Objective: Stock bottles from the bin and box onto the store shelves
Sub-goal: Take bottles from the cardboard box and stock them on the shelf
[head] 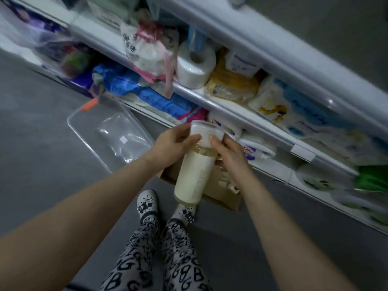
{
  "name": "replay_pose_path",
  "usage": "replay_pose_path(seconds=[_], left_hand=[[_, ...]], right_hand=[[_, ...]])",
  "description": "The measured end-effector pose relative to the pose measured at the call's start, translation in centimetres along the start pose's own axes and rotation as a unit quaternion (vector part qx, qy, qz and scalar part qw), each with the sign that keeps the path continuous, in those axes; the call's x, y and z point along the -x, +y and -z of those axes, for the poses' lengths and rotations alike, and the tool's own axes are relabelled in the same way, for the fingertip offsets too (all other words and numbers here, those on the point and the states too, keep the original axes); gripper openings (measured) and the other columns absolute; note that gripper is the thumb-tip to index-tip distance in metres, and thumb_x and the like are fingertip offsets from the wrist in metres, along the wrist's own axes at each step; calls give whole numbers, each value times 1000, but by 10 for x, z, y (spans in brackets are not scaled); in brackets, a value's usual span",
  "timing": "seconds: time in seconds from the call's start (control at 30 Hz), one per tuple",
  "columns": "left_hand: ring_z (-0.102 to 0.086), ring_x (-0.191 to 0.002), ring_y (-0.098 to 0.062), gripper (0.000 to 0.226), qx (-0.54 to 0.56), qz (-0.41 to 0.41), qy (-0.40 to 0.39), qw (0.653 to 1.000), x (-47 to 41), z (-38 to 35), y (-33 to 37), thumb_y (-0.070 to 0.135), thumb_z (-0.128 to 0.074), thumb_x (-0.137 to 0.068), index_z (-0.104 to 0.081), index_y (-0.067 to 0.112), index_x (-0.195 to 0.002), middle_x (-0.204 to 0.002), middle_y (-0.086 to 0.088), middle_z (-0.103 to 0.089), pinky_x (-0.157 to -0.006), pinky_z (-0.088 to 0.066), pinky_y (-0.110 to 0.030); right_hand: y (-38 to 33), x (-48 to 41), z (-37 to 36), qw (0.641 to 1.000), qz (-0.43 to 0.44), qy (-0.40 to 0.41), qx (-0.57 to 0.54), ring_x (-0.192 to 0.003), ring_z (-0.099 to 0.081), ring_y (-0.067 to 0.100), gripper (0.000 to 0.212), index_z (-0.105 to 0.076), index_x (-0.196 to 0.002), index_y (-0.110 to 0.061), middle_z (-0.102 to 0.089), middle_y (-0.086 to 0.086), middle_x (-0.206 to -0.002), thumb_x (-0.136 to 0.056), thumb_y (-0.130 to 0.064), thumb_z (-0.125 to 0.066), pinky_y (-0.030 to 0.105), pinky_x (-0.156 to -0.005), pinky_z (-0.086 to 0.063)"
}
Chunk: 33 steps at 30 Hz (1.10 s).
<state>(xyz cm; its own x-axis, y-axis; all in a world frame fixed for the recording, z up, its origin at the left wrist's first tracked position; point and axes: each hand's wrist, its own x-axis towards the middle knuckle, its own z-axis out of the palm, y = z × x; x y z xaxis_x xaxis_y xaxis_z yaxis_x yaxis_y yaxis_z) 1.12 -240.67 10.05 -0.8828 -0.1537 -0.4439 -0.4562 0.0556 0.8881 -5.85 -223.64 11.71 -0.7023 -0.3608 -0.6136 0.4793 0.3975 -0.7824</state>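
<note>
Head view: smooth cylindrical bottle (194,175)

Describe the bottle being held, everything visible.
The bottle is a tall clear-plastic cylinder with a cream label round most of its body, yellowish liquid showing above it, and a whitish translucent cap. It is tilted, cap toward the shelves, in the air over the cardboard box. The left hand and right hand grip it at the cap.

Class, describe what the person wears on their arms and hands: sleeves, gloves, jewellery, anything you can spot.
Nothing shows on either. The left hand and right hand are ungloved, with no rings or watch visible. The left forearm and right forearm are uncovered down to the picture's edge; no sleeve appears.
</note>
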Motion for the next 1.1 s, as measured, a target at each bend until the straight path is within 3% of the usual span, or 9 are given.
replay_pose_path(seconds=[0.13, 0.33, 0.5, 0.6, 0.77, 0.83, 0.9, 1.0, 1.1], left_hand=[[-68, -103, -11, 37, 8, -23, 32, 999, 32, 5, 55, 43, -61, -92, -64, 24, -123, -112, 6, -72, -94, -54, -47], [-70, -95, -11, 38, -28, -77, 52, 995, 71, 18, 129, 57, -60, -81, -72, 31, -106, -98, 8, -75, -88, -56, -47], [-72, -92, -14, 27, -40, -128, 65, 989, 97, 25, 191, 47, -63, -88, -70, 27, -104, -99, 1, -76, -84, -59, -46], [-72, -92, -16, 32, -49, -147, 79, 985, 107, 29, 221, 45, -63, -89, -72, 19, -106, -97, -1, -76, -84, -58, -49], [-73, -87, -18, 54, -75, -188, 118, 972, 132, 39, 265, 65, -58, -74, -74, 20, -101, -92, 0, -76, -83, -58, -46], [-73, -85, -20, 53, -66, -197, 125, 970, 140, 42, 281, 62, -61, -75, -73, 19, -103, -92, -2, -76, -79, -60, -46], [-72, -87, -19, 50, -62, -214, 131, 966, 145, 46, 294, 59, -62, -80, -72, 19, -108, -95, 0, -75, -74, -62, -42], [-71, -91, -14, 40, -79, -241, 146, 956, 151, 54, 309, 47, -62, -91, -69, 17, -117, -103, 1, -73, -60, -56, -20], [-71, -95, -15, 41, -64, -254, 140, 955, 154, 68, 322, 47, -63, -90, -69, 17, -118, -107, 0, -73, -74, -61, -34]], right_hand=[[-51, 43, 3, 999, 32, 9, 8, -103, -67, 13, 27, -63, -123, -28, -71, -5, -114, -98, -36, -57, 23, -71, -51], [-114, 97, 8, 998, 54, 20, -6, -106, -68, 21, 27, -66, -121, -24, -72, -1, -115, -98, -36, -58, 45, -90, -57], [-166, 136, 19, 996, 86, 14, 11, -103, -67, 20, 32, -63, -124, -25, -71, -1, -116, -99, -41, -55, 36, -79, -55], [-196, 152, 22, 994, 107, 14, 30, -103, -68, 22, 31, -65, -121, -23, -72, 1, -114, -98, -42, -57, 41, -84, -57], [-239, 181, 28, 988, 151, 8, 31, -67, -69, 12, 27, -67, -114, -16, -73, 1, -92, -99, -36, -56, 23, -53, -53], [-253, 191, 30, 985, 169, 5, 35, -63, -69, 8, 26, -67, -114, -18, -73, -1, -92, -99, -36, -57, 21, -49, -51], [-267, 199, 29, 982, 186, 2, 43, -73, -71, 11, 28, -67, -115, -20, -74, -1, -100, -98, -39, -57, 22, -53, -53], [-285, 210, 26, 977, 205, -1, 57, -93, -72, 23, 32, -67, -117, -20, -74, 2, -109, -97, -43, -57, 36, -73, -60], [-302, 217, 20, 972, 226, 4, 62, -96, -72, 26, 32, -67, -117, -21, -75, 3, -106, -97, -44, -56, 41, -80, -60]])
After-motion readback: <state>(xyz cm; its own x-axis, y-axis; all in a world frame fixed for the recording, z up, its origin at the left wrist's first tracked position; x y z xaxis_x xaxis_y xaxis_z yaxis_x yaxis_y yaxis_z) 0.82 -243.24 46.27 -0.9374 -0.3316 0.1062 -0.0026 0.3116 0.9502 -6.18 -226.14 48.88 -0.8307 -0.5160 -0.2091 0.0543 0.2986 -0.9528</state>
